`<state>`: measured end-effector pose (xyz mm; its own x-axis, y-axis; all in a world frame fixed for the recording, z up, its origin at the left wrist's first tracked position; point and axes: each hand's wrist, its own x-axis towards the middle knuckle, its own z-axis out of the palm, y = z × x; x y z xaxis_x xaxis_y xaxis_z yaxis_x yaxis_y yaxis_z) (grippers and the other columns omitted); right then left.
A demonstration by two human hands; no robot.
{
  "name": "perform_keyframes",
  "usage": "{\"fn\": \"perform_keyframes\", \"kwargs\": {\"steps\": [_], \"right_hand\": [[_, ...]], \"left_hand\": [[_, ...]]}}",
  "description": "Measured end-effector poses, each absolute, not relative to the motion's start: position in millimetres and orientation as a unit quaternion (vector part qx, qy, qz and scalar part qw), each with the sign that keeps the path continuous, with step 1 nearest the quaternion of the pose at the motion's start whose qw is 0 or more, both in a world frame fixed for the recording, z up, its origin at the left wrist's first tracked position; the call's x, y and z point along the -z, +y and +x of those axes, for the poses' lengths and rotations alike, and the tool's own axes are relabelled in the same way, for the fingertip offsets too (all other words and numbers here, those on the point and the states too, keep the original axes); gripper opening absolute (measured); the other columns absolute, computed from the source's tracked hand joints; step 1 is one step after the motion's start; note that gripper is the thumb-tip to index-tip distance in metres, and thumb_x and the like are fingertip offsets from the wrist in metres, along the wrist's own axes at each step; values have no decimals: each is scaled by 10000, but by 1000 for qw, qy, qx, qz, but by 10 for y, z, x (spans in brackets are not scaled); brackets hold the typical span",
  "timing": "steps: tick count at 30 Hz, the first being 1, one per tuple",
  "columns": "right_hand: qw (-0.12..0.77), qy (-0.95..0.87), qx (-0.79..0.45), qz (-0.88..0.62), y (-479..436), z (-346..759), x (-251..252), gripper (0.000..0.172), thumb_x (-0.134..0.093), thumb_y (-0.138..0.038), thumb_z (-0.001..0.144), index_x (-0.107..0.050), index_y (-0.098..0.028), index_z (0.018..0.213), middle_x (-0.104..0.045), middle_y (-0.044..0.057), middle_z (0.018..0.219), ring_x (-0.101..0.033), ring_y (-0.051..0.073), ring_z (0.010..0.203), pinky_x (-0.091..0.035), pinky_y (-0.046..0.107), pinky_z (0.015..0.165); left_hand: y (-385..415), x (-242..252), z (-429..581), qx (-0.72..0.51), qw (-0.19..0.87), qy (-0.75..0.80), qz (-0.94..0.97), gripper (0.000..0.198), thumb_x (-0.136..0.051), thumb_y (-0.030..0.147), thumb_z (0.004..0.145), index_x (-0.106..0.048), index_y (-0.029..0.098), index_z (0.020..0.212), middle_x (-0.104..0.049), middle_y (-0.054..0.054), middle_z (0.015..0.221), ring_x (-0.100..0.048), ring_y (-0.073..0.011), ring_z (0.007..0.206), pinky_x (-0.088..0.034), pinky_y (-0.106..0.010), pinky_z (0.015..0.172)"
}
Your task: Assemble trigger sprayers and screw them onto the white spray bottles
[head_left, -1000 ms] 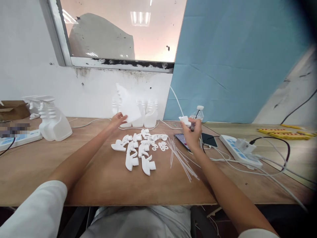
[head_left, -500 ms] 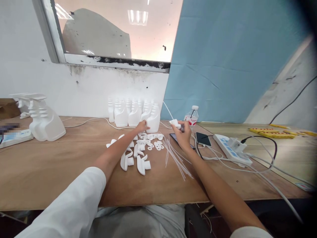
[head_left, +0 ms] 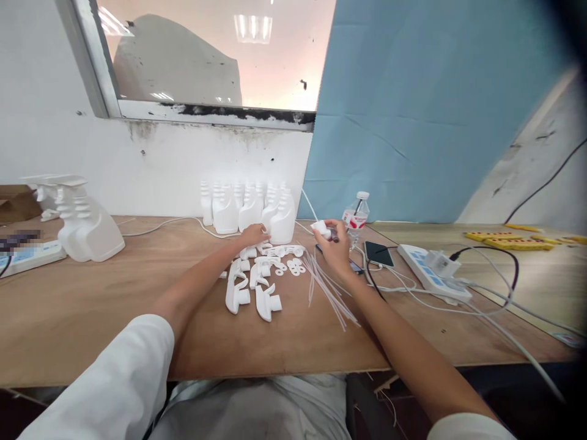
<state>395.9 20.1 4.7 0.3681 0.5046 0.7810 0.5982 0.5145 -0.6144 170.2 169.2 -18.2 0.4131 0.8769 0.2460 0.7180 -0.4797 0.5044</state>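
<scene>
The left hand is at the front of the bottles, just beside the nearest one; whether its fingers close on anything cannot be told. The right hand, to the right of the bottles, is clamped on a white part, with a thin tube rising from it. A dark object sits in the same grip, too small to identify. Spray heads lie before the bottles; rings and straws lie before them, toward the right.
</scene>
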Motion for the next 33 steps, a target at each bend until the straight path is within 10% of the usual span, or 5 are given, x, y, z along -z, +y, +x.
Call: {"fn": "perform_keyframes", "kwargs": {"steps": [6,16,26,33], "right_hand": [[652,-592,18,-473,264,3973,37,323,-665,-322,753,-605,-198,1045,-654,58,997,-613,203,868,-471,313,740],[602,-678,46,-419,29,3661,-40,300,-653,-375,816,-619,-209,1064,-653,59,1015,-606,221,925,-476,353,822],[437,-838,75,-317,-567,2873,-38,508,-586,-414,889,-437,-206,1328,-592,140,1139,-592,286,1036,-501,405,856],[371,-861,212,-275,-611,2937,-109,554,-455,-373,952,-347,-194,1465,-603,154,1116,-577,295,963,-479,434,788]], "left_hand": [[1449,33,1387,-234,191,440,846,267,-617,409,800,-703,162,853,-719,-54,924,-653,-226,914,-483,-283,845],[377,-101,1218,-356,362,343,790,412,-492,457,920,-542,165,1207,-640,-103,1154,-667,-177,894,-537,-301,799],[-544,260,1021,-368,507,172,760,842,-578,461,897,-51,311,1537,-443,-121,1427,-504,-249,1240,-448,-408,1030],[-486,259,1045,-456,458,222,730,704,-537,521,900,-297,220,1490,-522,-117,1361,-509,-280,1225,-463,-395,994]]}}
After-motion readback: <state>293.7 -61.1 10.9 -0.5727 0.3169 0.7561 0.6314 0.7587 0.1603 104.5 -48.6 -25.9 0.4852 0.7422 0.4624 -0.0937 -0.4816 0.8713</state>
